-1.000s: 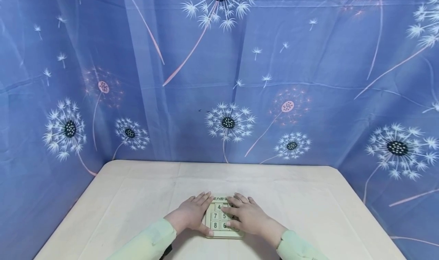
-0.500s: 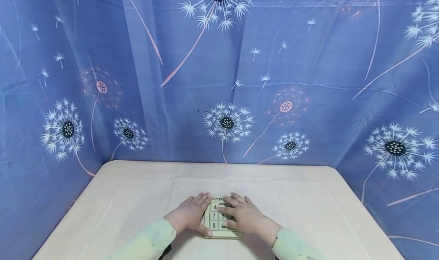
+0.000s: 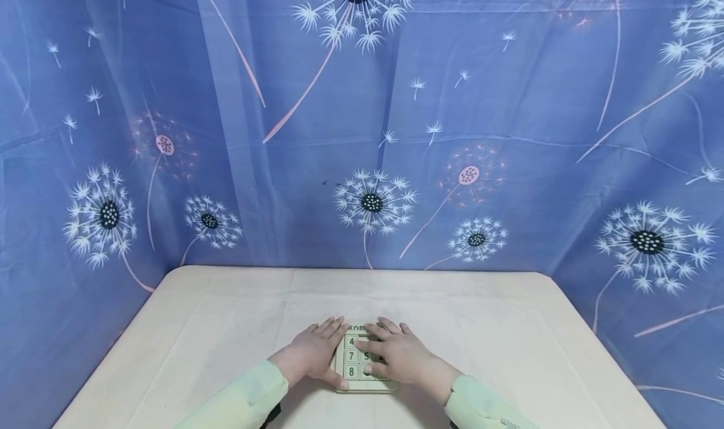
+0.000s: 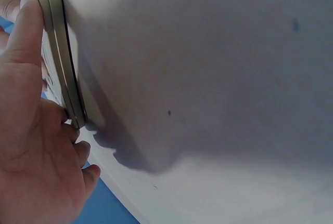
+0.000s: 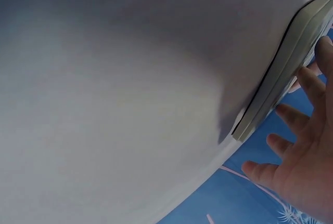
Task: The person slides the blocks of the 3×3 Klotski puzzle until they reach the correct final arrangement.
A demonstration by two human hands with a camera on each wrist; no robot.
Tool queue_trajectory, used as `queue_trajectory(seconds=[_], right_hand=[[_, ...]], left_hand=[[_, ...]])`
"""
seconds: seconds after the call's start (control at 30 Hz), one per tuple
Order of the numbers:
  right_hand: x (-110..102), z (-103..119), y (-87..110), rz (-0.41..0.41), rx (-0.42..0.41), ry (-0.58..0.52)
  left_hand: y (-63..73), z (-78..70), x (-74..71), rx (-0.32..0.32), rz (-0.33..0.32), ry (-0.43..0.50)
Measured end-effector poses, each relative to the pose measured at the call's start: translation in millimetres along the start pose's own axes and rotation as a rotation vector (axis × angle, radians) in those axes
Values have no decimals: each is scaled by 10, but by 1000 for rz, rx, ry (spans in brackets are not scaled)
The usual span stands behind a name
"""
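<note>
A pale green number slide puzzle (image 3: pixel 367 386) lies flat on the table, its tiles 4, 7, 5 and 8 readable. My left hand (image 3: pixel 312 355) holds its left side, thumb at the near left corner and fingers by the far left corner. In the left wrist view that thumb (image 4: pixel 28 26) presses on the frame's edge (image 4: pixel 60 42). From the right, my right hand (image 3: pixel 408 357) reaches over the puzzle with fingers spread, thumb over the 6 tile and index finger near the top row. It hides most of the right column. The right wrist view shows the puzzle's side (image 5: pixel 281 68) beside those fingers (image 5: pixel 294 119).
A cream-coloured table (image 3: pixel 226 303) with rounded far corners bears the puzzle near its front. Blue cloth (image 3: pixel 305 184) printed with dandelions hangs behind it and on both sides. Pale green sleeves (image 3: pixel 240 394) cover both forearms.
My right hand has shifted slightly left over the puzzle, and its thumb now covers most of the 6. My left hand keeps its hold. The whole head view has drifted slightly left.
</note>
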State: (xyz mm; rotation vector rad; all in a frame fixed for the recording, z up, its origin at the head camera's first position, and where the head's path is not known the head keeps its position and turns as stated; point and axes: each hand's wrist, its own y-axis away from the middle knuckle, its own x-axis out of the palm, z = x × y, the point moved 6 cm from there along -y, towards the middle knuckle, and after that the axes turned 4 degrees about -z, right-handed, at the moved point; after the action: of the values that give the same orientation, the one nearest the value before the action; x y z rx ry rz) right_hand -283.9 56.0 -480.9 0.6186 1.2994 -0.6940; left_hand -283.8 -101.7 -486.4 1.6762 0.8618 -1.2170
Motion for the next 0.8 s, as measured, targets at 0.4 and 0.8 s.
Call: queue_trajectory(seconds=[0.4,0.8], right_hand=[[-30,19,-12,12,-5,38],[-31,12,26,-4,-9,-21]], left_hand=[[-8,5,-5,-1,-2,1],[7,-16,-8,20,-24,-18]])
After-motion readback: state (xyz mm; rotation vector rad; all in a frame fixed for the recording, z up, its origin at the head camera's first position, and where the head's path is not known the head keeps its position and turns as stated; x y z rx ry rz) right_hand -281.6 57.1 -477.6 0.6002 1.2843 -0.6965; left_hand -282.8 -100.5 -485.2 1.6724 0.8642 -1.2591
